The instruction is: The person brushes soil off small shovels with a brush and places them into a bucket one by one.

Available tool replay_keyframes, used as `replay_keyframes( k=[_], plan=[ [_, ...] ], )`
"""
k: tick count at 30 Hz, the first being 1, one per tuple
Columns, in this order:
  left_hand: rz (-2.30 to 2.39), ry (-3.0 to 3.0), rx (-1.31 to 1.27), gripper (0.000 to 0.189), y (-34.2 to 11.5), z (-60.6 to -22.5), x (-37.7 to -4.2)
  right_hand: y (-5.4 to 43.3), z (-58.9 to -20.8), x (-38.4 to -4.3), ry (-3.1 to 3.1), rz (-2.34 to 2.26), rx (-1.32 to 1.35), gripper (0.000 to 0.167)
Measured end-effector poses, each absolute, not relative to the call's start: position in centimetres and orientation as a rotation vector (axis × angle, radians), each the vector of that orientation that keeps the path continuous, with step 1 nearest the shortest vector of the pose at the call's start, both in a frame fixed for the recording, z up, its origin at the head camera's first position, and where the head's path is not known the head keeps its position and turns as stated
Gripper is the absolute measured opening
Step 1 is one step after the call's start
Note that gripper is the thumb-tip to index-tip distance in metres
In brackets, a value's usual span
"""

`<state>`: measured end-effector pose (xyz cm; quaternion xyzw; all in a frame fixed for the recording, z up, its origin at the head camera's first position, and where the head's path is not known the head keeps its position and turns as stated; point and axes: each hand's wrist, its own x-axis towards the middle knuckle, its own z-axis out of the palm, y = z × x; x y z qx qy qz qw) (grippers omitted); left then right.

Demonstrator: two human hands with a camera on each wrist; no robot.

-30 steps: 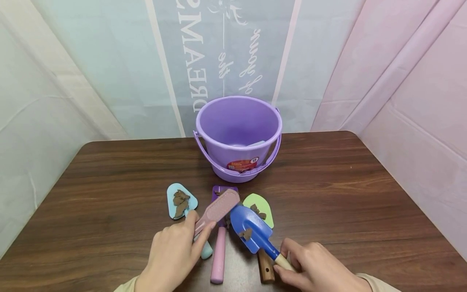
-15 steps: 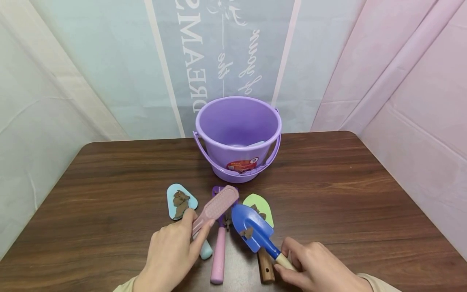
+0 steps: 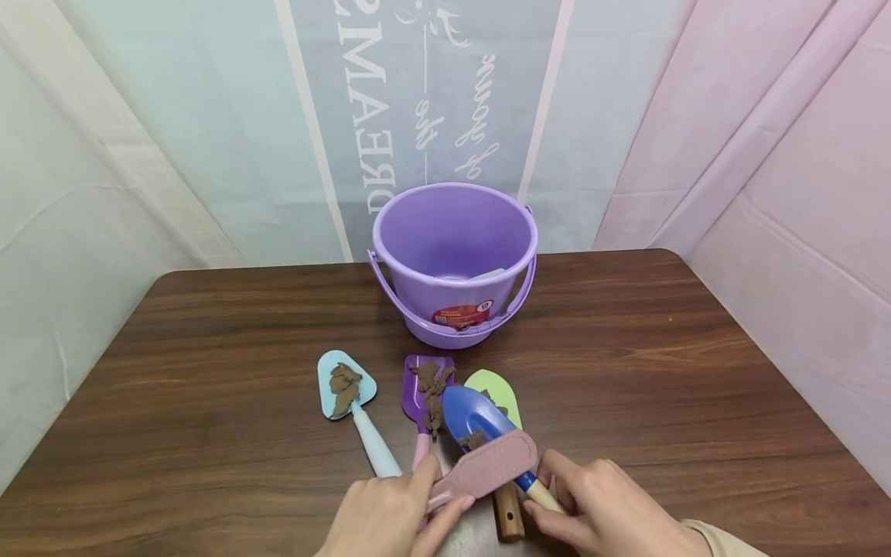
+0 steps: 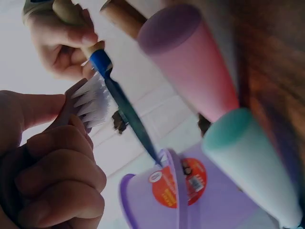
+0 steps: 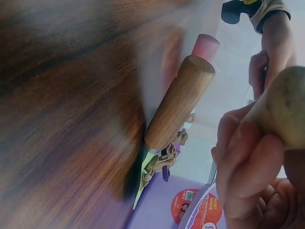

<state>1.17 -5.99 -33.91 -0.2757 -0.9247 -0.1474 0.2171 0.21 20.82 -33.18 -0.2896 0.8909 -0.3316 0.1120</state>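
My left hand [image 3: 390,514] grips a pink brush [image 3: 497,464], its back facing up, over the neck of a blue toy shovel [image 3: 469,406]. White bristles [image 4: 95,102] show under the brush in the left wrist view, beside the shovel's blue neck. With my right hand [image 3: 609,507] I hold the blue shovel by its pale wooden handle [image 3: 545,497], blade pointing away and leftward. Brown crumbly bits [image 3: 473,439] lie on its blade, partly hidden by the brush. Below it is a green shovel [image 3: 497,387] with a brown wooden handle [image 3: 509,517].
A purple shovel [image 3: 412,387] and a light blue shovel [image 3: 374,441] lie on the wooden table [image 3: 209,433], each bearing brown bits. Behind them stands a purple bucket [image 3: 418,298] with its handle lowered in front and something pale inside.
My left hand has carried the brush right and toward me, from over the purple shovel to the blue shovel's neck, uncovering the purple blade. The right hand and blue shovel have barely moved.
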Motion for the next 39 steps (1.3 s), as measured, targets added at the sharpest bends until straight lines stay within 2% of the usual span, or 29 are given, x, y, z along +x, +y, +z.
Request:
replay_keyframes(
  k=[7, 13, 39],
  plan=[
    [-0.402, -2.572, -0.698, 0.048, -6.3, -34.4, 0.8, 20.8, -33.3, 0.3, 2.613, -0.992, -0.87, 0.016],
    [-0.425, -2.646, -0.617, 0.036, -6.8, -33.8, 0.4, 20.8, -33.3, 0.3, 2.59, -1.001, -0.841, 0.016],
    [-0.44, -2.653, -0.316, 0.036, -8.8, -33.0, -1.6, 20.7, -33.1, 0.4, 2.561, -1.0, -0.775, 0.017]
  ],
)
